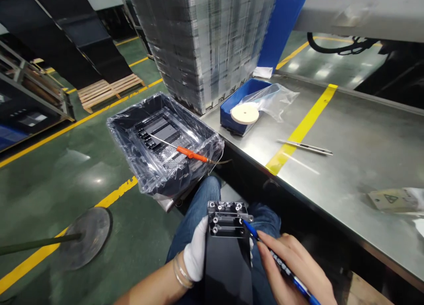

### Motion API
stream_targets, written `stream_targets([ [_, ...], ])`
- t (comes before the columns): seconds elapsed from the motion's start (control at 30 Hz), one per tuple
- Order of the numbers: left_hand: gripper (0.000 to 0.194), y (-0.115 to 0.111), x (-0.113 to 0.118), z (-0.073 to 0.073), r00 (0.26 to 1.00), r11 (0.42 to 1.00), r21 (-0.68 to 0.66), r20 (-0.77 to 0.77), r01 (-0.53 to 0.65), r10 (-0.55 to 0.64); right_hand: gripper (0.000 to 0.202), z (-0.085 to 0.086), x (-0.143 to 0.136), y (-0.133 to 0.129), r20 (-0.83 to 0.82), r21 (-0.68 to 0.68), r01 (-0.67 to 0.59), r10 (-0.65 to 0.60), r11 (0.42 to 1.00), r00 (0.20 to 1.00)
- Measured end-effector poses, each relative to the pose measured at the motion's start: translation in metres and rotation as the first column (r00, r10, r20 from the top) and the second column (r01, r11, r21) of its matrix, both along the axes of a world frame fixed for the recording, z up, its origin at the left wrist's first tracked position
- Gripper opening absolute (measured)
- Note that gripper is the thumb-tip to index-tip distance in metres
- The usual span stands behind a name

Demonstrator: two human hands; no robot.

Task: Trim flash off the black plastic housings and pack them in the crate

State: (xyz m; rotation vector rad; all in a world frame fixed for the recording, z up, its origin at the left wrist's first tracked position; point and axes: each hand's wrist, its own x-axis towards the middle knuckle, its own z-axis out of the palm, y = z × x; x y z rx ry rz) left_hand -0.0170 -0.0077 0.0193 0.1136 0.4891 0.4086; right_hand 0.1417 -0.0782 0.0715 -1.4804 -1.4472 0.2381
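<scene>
One flat black part (228,243), glossy with a row of small round holes along its top edge, sits low in the centre of the frame over the person's denim-clad knees. The left hand (195,252), in a white glove, clasps its left edge; the right hand (291,269), bare, pinches one blue pen (274,261) whose tip touches the part's right corner. Above left, one dark bin (162,141) lined with crinkled clear plastic holds black trays and one orange-handled tool (185,151). On the steel table (357,154), one blue tray (238,104) holds a pale round disc (244,113) and a clear bag. One pair of metal tweezers (304,146) lies near a yellow tape stripe (301,130).
</scene>
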Motion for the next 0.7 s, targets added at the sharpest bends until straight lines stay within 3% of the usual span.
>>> stream_targets([
  [0.17,0.055,-0.002,-0.004,-0.008,0.997,1.0,0.002,0.07,0.02,-0.02,0.009,-0.005,0.002,-0.001,-0.023,-0.013,0.069,-0.069,0.998,0.997],
  [0.33,0.064,0.0,0.001,0.002,0.988,0.998,0.049,0.142,0.05,-0.056,0.014,-0.012,0.013,0.001,0.007,0.024,0.025,-0.025,0.999,1.0],
  [0.47,0.046,0.001,-0.001,0.004,0.975,1.0,-0.018,0.22,0.016,-0.011,0.01,-0.013,0.018,-0.004,0.048,0.016,0.011,-0.012,1.0,0.999],
  [0.6,0.051,-0.002,-0.011,-0.005,0.985,0.995,-0.071,0.163,0.062,-0.05,0.007,-0.011,0.014,-0.012,0.005,-0.043,-0.016,0.016,0.999,1.0],
  [0.7,0.056,0.003,-0.013,-0.003,0.988,0.998,-0.025,0.142,0.058,-0.054,0.007,-0.011,0.01,-0.018,-0.082,-0.085,0.06,-0.067,0.995,0.994],
])
